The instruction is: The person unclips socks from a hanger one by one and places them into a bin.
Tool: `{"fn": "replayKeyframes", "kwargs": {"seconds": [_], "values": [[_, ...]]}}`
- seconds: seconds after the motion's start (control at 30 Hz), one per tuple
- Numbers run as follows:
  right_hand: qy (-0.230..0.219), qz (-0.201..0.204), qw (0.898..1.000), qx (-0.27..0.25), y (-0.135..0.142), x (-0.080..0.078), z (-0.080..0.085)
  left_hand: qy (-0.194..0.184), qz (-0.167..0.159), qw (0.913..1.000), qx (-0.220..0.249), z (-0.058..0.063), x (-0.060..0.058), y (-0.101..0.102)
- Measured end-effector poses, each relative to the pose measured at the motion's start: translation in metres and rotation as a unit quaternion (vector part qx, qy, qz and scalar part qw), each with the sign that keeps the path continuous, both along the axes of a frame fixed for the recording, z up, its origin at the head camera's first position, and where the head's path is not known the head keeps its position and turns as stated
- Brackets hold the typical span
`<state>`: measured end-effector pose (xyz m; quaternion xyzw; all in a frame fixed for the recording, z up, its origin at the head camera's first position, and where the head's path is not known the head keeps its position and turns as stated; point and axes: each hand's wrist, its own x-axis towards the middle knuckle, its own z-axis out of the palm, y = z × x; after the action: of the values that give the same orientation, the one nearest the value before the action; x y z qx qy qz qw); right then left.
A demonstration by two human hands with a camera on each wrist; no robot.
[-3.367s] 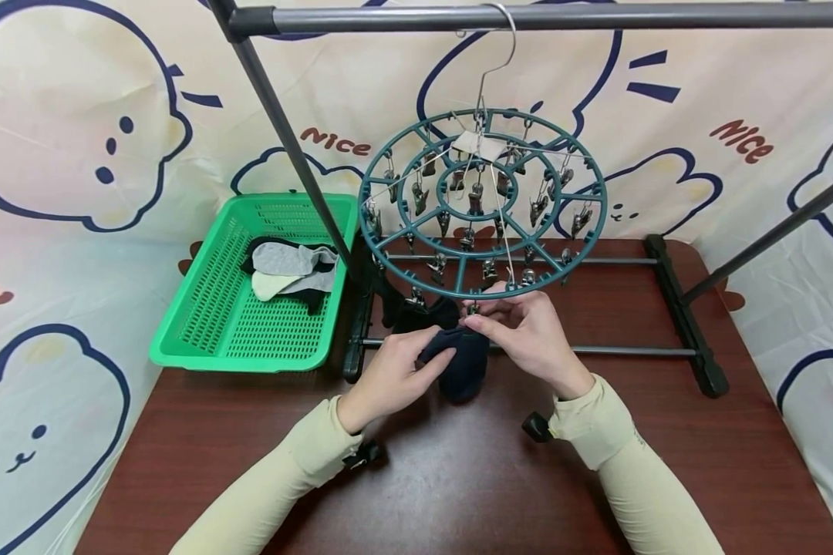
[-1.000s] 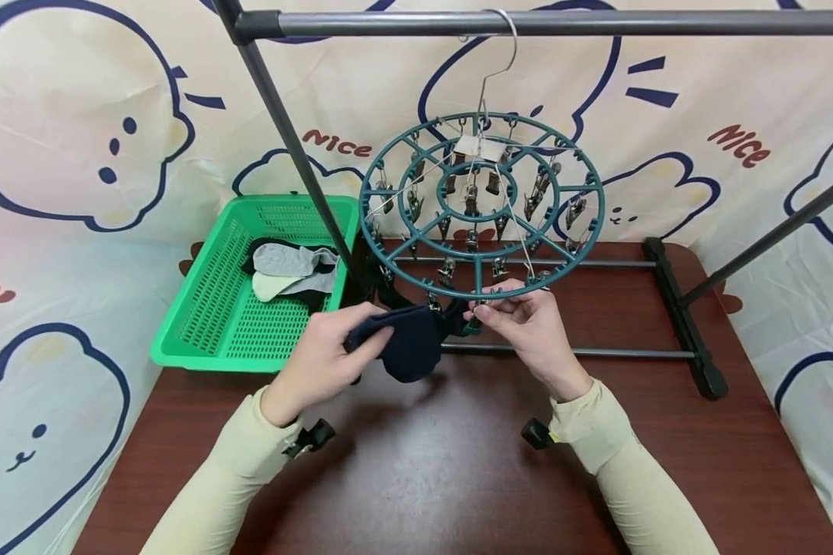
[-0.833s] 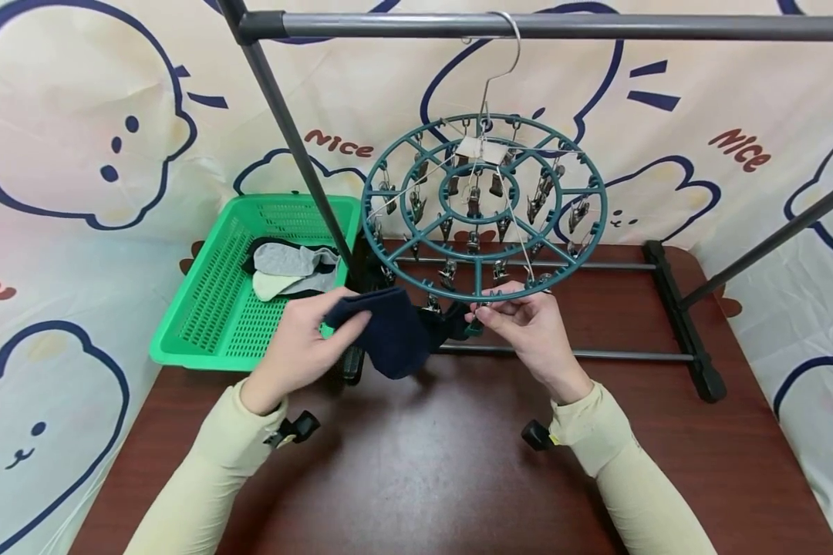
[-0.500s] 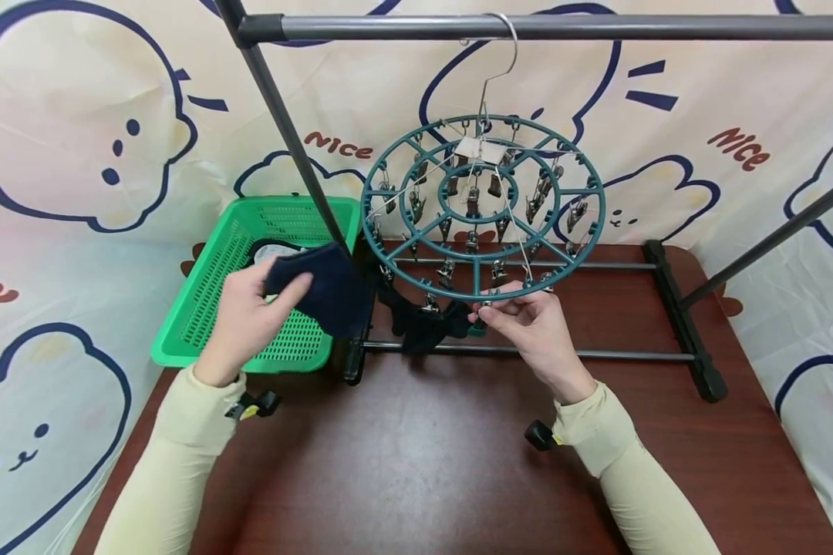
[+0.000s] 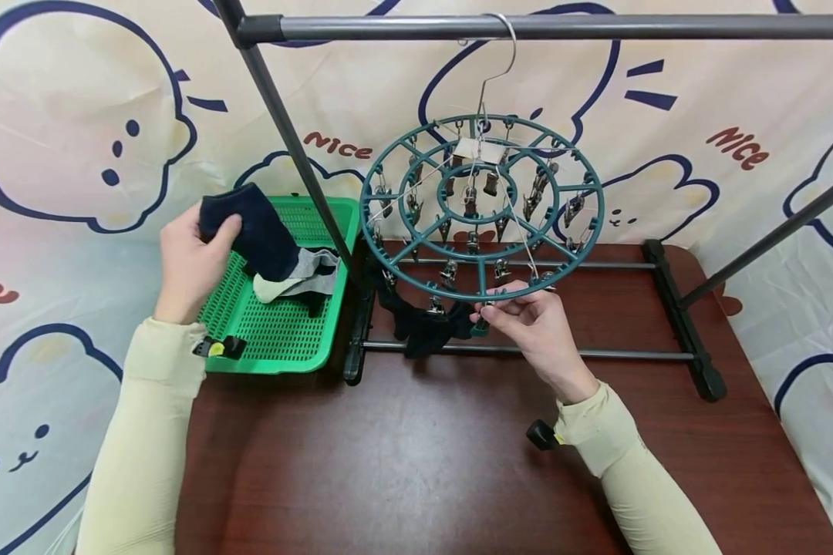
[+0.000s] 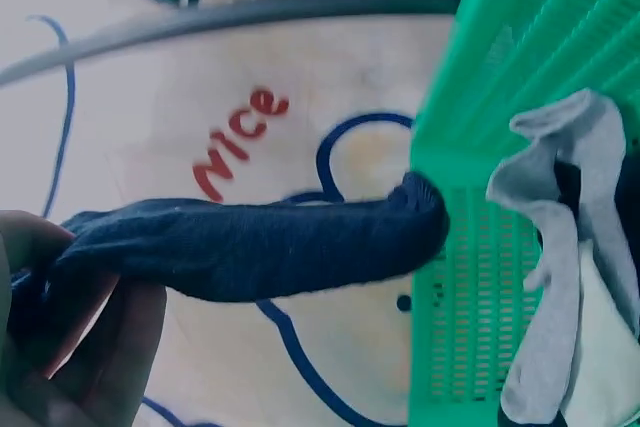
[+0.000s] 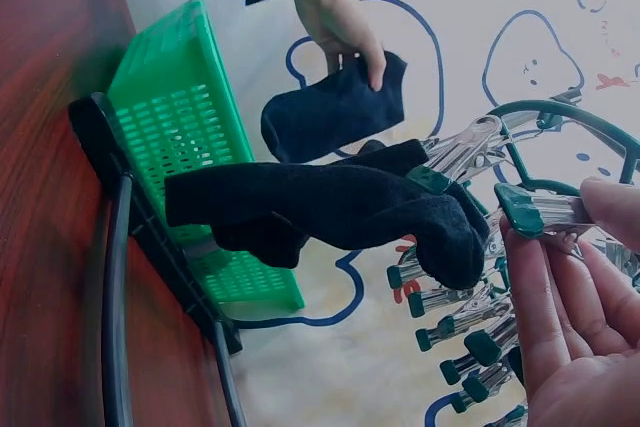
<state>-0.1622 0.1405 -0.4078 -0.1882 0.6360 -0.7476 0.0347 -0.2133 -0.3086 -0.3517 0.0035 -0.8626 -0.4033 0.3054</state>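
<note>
In the head view, my left hand [image 5: 190, 262] pinches a navy sock [image 5: 260, 235] by one end, and the sock slants over the green basket [image 5: 271, 367]. My right hand [image 5: 531, 327] grips a metal clip [image 7: 555, 212] with green tips at the front edge of the round clip hanger [image 5: 477, 293]. Nothing sits between that clip's tips in the right wrist view. Just left of it, black socks [image 7: 330, 202] hang from a neighbouring clip. Inside the basket lie a grey sock [image 6: 548, 307], a pale sock [image 6: 600, 372] and some black fabric.
The hanger's hook [image 5: 510, 50] sits over the top bar [image 5: 666, 28] of a dark rack. Slanting rack posts [image 5: 295, 142] and low rails [image 5: 632, 354] frame the work area. Several more clips hang from the rings. The brown table [image 5: 416, 470] stretches toward the front.
From beside the hanger's front clip, my left hand has carried the navy sock left and up over the basket. My right hand has stayed at the hanger's front edge.
</note>
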Motion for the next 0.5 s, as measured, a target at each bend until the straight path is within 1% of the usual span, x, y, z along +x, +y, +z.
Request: {"fn": "replayKeyframes", "kwargs": {"seconds": [0.1,0.2,0.33,0.5], "values": [[-0.003,0.002,1.0,-0.005,0.0,0.0,-0.001,-0.013,0.022,0.9996,-0.009,-0.002,-0.011,-0.012],[-0.003,0.005,1.0,-0.012,0.0,0.0,-0.002,-0.043,0.044,0.9978,-0.025,-0.006,-0.023,-0.024],[-0.001,0.007,1.0,-0.018,0.0,0.0,-0.001,-0.078,0.06,0.9943,-0.041,-0.01,-0.038,-0.039],[0.001,0.005,1.0,-0.012,0.001,-0.001,-0.001,-0.103,0.082,0.9901,-0.047,-0.01,-0.052,-0.052]]}}
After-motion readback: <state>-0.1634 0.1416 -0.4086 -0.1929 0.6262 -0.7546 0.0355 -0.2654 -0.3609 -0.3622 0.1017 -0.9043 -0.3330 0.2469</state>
